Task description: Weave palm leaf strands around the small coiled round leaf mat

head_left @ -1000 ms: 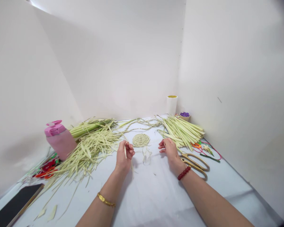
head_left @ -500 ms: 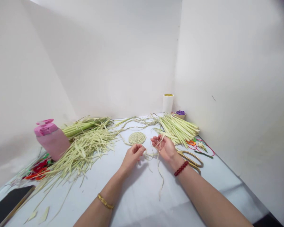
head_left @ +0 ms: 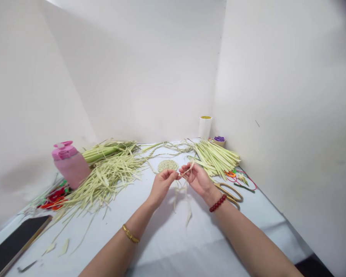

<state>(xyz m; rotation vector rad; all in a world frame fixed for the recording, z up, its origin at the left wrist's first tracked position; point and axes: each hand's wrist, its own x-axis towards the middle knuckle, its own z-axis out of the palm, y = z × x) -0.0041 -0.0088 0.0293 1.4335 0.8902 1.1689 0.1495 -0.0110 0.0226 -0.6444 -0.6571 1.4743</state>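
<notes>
My left hand (head_left: 161,184) and my right hand (head_left: 198,177) meet above the white table (head_left: 173,238), both pinching thin pale green leaf strips (head_left: 183,194). The strips' loose ends dangle down between my wrists. A small round woven coil (head_left: 167,166) lies flat just beyond my fingers. A gold bracelet is on my left wrist and a red bead bracelet on my right.
A heap of split leaf strips (head_left: 103,181) lies left, beside a pink bottle (head_left: 70,163). A neat bundle of leaves (head_left: 215,157) lies right, with gold scissors (head_left: 229,191), coloured cords, a white roll (head_left: 204,127) and a small bowl (head_left: 219,141). A dark phone (head_left: 14,248) lies front left.
My hands came together from apart. The right hand picked up strips near the coil, the left dropped its short strip and joined, and both lifted the strips off the table.
</notes>
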